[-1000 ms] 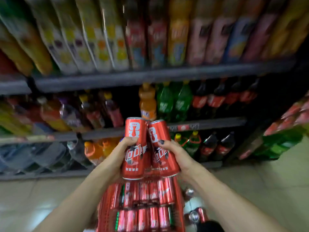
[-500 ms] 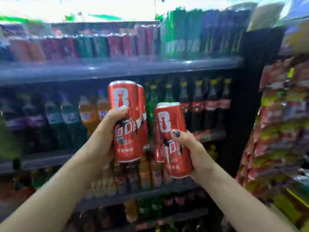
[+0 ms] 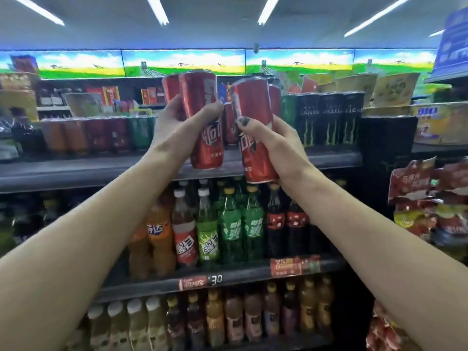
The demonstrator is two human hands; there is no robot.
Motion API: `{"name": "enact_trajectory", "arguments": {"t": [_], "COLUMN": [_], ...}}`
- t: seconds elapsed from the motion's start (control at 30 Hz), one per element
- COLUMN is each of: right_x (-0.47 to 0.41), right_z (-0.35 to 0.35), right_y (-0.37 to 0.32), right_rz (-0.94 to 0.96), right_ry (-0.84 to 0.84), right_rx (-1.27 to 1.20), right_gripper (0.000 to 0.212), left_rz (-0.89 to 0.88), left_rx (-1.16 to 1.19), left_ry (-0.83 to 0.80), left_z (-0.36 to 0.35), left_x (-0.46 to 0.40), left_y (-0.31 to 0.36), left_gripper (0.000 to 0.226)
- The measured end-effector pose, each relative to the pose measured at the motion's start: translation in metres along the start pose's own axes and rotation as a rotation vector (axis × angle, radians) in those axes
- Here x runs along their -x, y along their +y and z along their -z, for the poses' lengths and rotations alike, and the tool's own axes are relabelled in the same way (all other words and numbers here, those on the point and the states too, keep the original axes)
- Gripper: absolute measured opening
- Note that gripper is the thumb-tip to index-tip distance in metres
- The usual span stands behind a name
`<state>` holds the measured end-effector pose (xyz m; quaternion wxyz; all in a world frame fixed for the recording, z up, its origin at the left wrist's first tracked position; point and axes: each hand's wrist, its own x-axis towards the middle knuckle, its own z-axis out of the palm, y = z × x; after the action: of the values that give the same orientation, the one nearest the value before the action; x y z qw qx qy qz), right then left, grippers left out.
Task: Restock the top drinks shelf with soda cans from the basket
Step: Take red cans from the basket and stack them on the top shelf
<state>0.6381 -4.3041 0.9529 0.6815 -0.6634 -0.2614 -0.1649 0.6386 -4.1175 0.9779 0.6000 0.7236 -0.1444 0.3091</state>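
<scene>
Both forearms raised from 6 o'clock. Left hand (image 3: 174, 127) fingers wrapped around two red soda cans (image 3: 202, 122); right hand (image 3: 283, 148) fingers clamped on two more cans (image 3: 253, 127), all tilted, held in air just in front of the top shelf (image 3: 76, 171). Step: carry-to-shelf, placement not yet done. Next: likely stand the cans upright in the gap at 12 o'clock, between green cans (image 3: 140, 131) and black cans (image 3: 329, 117). Basket not in view.
</scene>
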Motion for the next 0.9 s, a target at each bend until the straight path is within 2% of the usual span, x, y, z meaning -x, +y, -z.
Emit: {"name": "enact_trajectory", "arguments": {"t": [0.1, 0.23, 0.27, 0.4, 0.43, 0.5, 0.57, 0.7, 0.83, 0.9], "right_x": [-0.026, -0.069, -0.079, -0.105, -0.111, -0.123, -0.134, -0.151, -0.160, -0.161], "right_z": [-0.017, -0.044, -0.050, -0.068, -0.073, -0.081, -0.086, -0.089, -0.089, -0.089], "right_y": [0.006, 0.022, 0.027, 0.040, 0.043, 0.051, 0.059, 0.071, 0.076, 0.077], "right_rz": [0.018, 0.020, 0.037, 0.090, 0.094, 0.088, 0.078, 0.028, -0.039, -0.071], "right_ry": [0.078, 0.167, 0.185, 0.229, 0.245, 0.274, 0.295, 0.337, 0.361, 0.358], "right_rx": [0.065, 0.178, 0.208, 0.370, 0.415, 0.508, 0.588, 0.713, 0.801, 0.834], "right_gripper": [0.028, 0.088, 0.090, 0.061, 0.062, 0.076, 0.080, 0.089, 0.090, 0.092], "left_rz": [-0.058, -0.068, -0.063, -0.029, -0.029, -0.024, -0.020, 0.050, 0.115, 0.126], "left_rx": [-0.095, -0.184, -0.209, -0.274, -0.296, -0.352, -0.384, -0.404, -0.434, -0.444], "left_ry": [0.071, 0.181, 0.207, 0.282, 0.276, 0.252, 0.237, 0.210, 0.146, 0.133], "left_z": [0.008, 0.023, 0.027, 0.041, 0.043, 0.046, 0.047, 0.052, 0.053, 0.053], "left_x": [-0.029, -0.068, -0.077, -0.111, -0.118, -0.123, -0.127, -0.146, -0.147, -0.146], "left_y": [-0.009, -0.028, -0.033, -0.057, -0.065, -0.077, -0.091, -0.123, -0.123, -0.122], "left_gripper": [0.052, 0.059, 0.064, 0.104, 0.106, 0.097, 0.087, 0.103, 0.107, 0.118]}}
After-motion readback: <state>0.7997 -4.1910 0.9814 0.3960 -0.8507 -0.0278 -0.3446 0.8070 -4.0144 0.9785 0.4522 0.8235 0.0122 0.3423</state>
